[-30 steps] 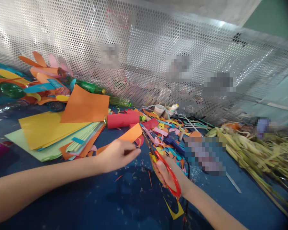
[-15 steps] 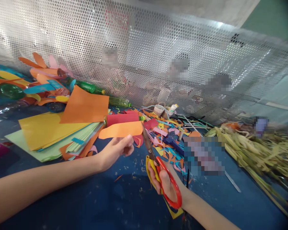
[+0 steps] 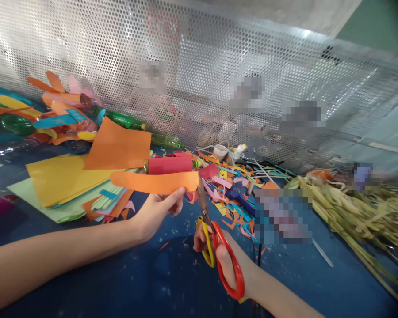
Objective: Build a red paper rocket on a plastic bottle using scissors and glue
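Note:
Pinched between the thumb and fingers of my left hand [image 3: 162,212] is a long strip of orange paper [image 3: 152,182], rounded at its left end. My right hand [image 3: 230,260] grips scissors [image 3: 206,207] with one red and one yellow handle loop. The blades point up at the strip's straight right end. Just behind the strip lies a bottle wrapped in red paper [image 3: 170,164], a green cap at its right end. Under and left of the strip, a stack of yellow paper [image 3: 61,179] and pale green sheets [image 3: 36,201] rests on the blue table.
Colourful paper scraps [image 3: 232,185] litter the middle, near a white glue bottle [image 3: 240,150]. Paper-decorated bottles [image 3: 66,110] pile up at the left. Dried husks [image 3: 345,212] lie at the right. A perforated metal screen [image 3: 202,66] stands behind, with people beyond it.
The orange strip now extends farther left and looks flatter. My right hand has shifted slightly left and down, with the scissors' handle loops spread wider.

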